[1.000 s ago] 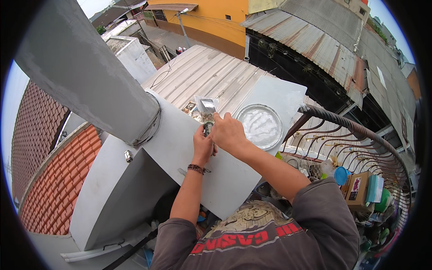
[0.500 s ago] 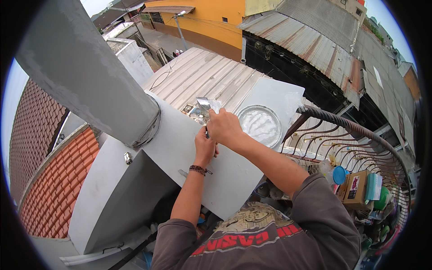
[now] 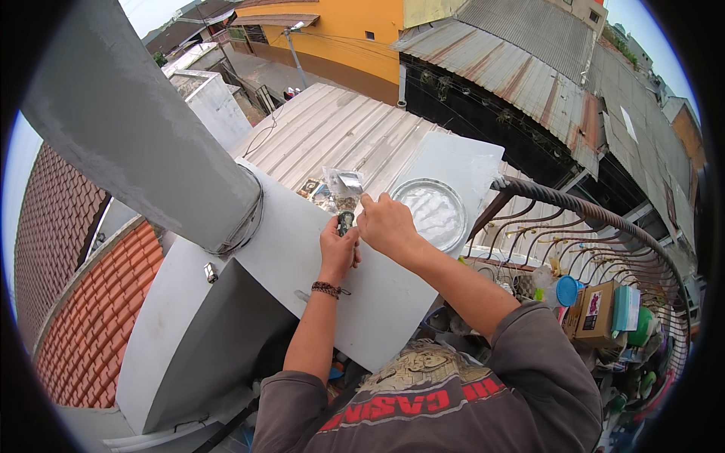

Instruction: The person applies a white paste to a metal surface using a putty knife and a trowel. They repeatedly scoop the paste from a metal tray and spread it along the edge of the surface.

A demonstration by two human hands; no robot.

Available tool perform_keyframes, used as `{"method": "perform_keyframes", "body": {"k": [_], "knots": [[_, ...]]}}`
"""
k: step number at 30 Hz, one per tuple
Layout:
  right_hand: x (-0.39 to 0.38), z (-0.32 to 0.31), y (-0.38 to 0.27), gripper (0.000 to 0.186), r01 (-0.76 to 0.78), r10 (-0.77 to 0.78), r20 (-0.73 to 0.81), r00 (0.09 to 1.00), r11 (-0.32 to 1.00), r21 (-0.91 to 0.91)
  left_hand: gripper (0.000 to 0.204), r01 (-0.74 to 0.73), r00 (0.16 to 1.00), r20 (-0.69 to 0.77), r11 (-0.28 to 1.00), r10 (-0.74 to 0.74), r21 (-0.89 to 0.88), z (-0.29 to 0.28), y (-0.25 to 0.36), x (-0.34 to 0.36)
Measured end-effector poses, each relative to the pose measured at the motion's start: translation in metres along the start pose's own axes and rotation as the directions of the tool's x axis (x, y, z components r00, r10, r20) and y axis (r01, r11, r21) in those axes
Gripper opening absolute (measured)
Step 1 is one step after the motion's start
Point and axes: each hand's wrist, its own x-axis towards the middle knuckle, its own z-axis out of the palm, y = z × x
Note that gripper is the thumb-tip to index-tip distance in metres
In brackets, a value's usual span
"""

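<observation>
My left hand (image 3: pixel 334 249) is closed around a short dark metallic handle (image 3: pixel 345 224). My right hand (image 3: pixel 385 223) is beside and slightly above it, fingers curled; what they grip is hidden. Just beyond both hands, a flat silver piece (image 3: pixel 349 180) with crinkled clear plastic rises above some small, speckled, cluttered items (image 3: pixel 311 188). To the right, a round shallow container (image 3: pixel 428 208) with a streaky white substance lies on a pale gray surface (image 3: pixel 355 298).
A thick gray column (image 3: pixel 151 136) rises at left beside orange roof tiles (image 3: pixel 98 317). A curved railing (image 3: pixel 596 215) runs right, above boxes (image 3: pixel 594 317) and assorted clutter. Beyond are a ribbed metal roof (image 3: pixel 340 121), a street and an orange building (image 3: pixel 340 38).
The silver piece tipped over half a second ago and now stands more as it did a second ago. My right hand has shifted slightly, exposing more of the dark handle. The whole view moved a little.
</observation>
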Motion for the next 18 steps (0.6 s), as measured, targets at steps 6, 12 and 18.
{"method": "perform_keyframes", "body": {"k": [6, 12, 18], "knots": [[-0.014, 0.003, 0.002, 0.036, 0.012, -0.006, 0.104, 0.995, 0.998, -0.064, 0.015, -0.05, 0.999, -0.011, 0.999, 0.05, -0.007, -0.002, 0.001, 0.003], [-0.018, 0.013, 0.0, 0.033, -0.032, 0.036, 0.186, 0.982, 0.999, -0.022, 0.013, -0.093, 0.996, -0.021, 0.995, 0.092, -0.044, -0.002, -0.003, 0.005], [-0.002, 0.013, 0.007, 0.042, -0.069, 0.064, 0.102, 0.993, 0.996, 0.052, 0.014, -0.064, 0.998, -0.021, 0.998, 0.063, -0.03, -0.004, -0.004, 0.003]]}}
